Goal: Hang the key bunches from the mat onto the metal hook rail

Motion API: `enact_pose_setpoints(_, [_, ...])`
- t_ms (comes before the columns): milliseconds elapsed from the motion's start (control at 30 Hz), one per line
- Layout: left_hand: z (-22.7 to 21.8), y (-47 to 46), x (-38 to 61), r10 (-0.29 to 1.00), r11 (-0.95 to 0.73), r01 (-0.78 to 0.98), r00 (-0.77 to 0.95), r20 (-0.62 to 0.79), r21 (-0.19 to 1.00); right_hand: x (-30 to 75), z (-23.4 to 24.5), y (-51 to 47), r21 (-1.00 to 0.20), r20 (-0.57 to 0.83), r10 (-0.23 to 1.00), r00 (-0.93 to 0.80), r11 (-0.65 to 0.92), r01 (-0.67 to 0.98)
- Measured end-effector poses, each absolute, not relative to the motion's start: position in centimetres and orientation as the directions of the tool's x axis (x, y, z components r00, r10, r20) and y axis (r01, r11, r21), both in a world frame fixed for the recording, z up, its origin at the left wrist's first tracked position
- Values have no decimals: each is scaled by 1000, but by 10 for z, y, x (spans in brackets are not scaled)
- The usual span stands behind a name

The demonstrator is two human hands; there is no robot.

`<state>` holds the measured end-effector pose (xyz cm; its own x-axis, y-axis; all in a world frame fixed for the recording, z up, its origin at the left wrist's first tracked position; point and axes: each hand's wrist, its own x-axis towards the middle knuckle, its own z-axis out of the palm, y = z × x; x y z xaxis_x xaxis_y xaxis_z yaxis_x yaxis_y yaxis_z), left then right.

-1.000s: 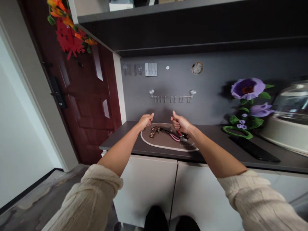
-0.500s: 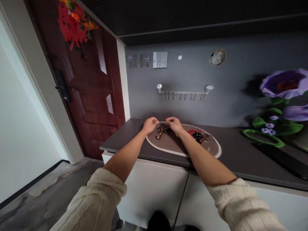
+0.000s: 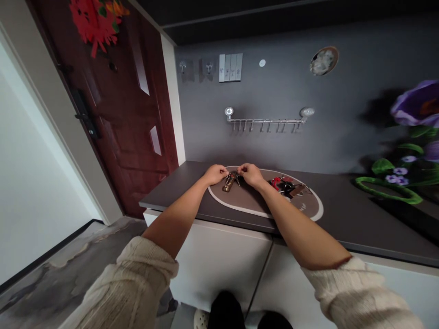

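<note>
A bunch of keys [image 3: 229, 183] with a brownish tag lies on an oval brown mat [image 3: 247, 204] with a pale rim. My left hand [image 3: 215, 174] is closed in a pinch at the upper left of the bunch. Across from it, my right hand [image 3: 251, 174] pinches at its upper right side. The fingertips of both hands touch the keys, but exactly which part each one grips is too small to make out. Farther right on the mat is a second cluster of keys [image 3: 288, 187] with red and black pieces, apart from both hands.
A clear rail with small hooks [image 3: 265, 121] is fixed to the grey wall above the mat. Purple artificial flowers [image 3: 416, 105] stand on the right of the dark countertop [image 3: 339, 205]. To the left is a dark red door [image 3: 126, 114]. White cabinet doors [image 3: 219, 256] are below.
Both hands have come down to the key bunch and closed in on it from either side. The view has tilted slightly downward.
</note>
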<state>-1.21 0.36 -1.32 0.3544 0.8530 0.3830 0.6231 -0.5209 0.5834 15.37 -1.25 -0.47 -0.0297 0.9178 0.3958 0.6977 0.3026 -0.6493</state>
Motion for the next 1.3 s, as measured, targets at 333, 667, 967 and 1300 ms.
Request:
enact_pose_setpoints(333, [-11, 2, -12, 868, -488, 581, 247, 431, 651, 154, -5, -15, -639, 416, 909, 22, 275, 718])
enact_pose_setpoints(667, [-4, 0, -12, 884, -465, 376, 156, 440, 802, 152, -1, -21, -633, 417, 909, 6, 286, 719])
enact_pose_setpoints(967, [-1, 1, -11, 916, -394, 58, 108, 387, 917, 149, 1, -25, -639, 461, 887, 4, 329, 695])
enact_pose_setpoints(1300, [2, 3, -12, 895, -380, -183, 174, 410, 907, 144, 4, -23, -670, 585, 811, -26, 502, 547])
